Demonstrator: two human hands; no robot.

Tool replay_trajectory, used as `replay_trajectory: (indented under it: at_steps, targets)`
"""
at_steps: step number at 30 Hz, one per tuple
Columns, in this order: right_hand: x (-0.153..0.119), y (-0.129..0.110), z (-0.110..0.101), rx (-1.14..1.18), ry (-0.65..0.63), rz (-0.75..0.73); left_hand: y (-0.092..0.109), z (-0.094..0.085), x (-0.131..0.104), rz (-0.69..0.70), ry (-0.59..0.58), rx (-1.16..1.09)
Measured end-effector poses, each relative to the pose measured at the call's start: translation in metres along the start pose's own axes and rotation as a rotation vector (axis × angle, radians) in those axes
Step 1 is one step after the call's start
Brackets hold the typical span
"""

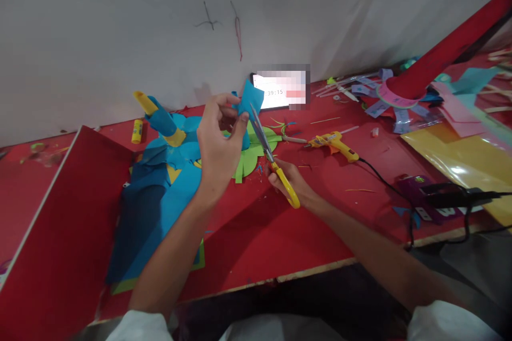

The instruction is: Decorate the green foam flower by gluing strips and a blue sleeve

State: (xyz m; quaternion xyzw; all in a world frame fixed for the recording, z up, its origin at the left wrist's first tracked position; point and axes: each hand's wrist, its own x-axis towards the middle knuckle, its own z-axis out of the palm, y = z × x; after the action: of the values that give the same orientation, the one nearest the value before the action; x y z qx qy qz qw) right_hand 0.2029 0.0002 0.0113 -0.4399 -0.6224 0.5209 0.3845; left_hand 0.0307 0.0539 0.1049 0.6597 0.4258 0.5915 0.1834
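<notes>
My left hand (222,128) pinches a small piece of blue paper (252,97) between thumb and fingers, raised above the red table. Yellow-handled scissors (287,185) are gripped in my right hand (291,180), their blades pointing up and away from me. The blade tips meet the lower part of the blue paper; whether they are cutting into it I cannot tell. Behind my left hand lie large blue paper shapes (186,141) with yellow bits. Green scalloped paper (250,162) shows just beyond the scissors, partly covered by my fingers.
A yellow glue gun (334,144) with a black cord lies right of the scissors. A glue stick (136,131) stands at the left, near a red board (68,224). A phone (276,90) leans on the wall. Yellow sheets (452,154) and a purple box (426,197) sit at right.
</notes>
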Motion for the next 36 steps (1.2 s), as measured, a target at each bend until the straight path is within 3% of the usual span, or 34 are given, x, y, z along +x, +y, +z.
replay_trajectory:
  at_steps: [36]
  targets:
    - [0.001,0.014,0.003,0.035,0.068,-0.066,0.001,0.012,-0.009,-0.016,-0.012,-0.047]
